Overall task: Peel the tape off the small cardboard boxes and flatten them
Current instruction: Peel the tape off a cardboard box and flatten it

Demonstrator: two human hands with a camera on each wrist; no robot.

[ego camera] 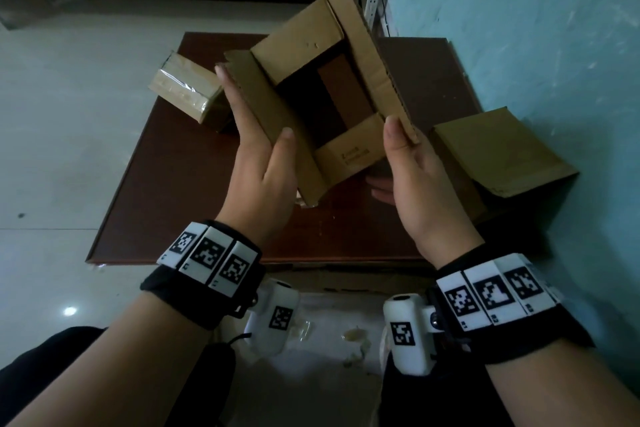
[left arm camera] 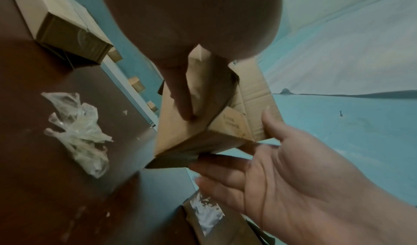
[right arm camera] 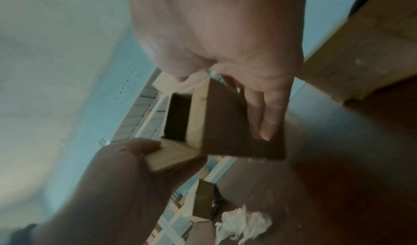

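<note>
A small cardboard box [ego camera: 311,55] with its flaps standing open at both ends hangs tilted above the brown table [ego camera: 194,204]; I see the table through it. My left hand [ego camera: 252,121] pinches the long left flap, thumb on its inner face, fingers straight along the outside. My right hand [ego camera: 391,156] holds the right side, thumb on the flap edge and fingers under the box. The left wrist view shows the box [left arm camera: 192,141] between my left thumb [left arm camera: 180,97] and my right hand [left arm camera: 270,159]. In the right wrist view my right fingers [right arm camera: 266,106] lie flat on the box wall [right arm camera: 237,124].
A box wrapped in clear tape [ego camera: 185,90] sits at the table's back left. A larger cardboard box [ego camera: 491,152] stands at the right against the turquoise wall [ego camera: 519,28]. Crumpled peeled tape [left arm camera: 79,129] lies on the table. Flat cardboard [ego camera: 329,340] lies below the near edge.
</note>
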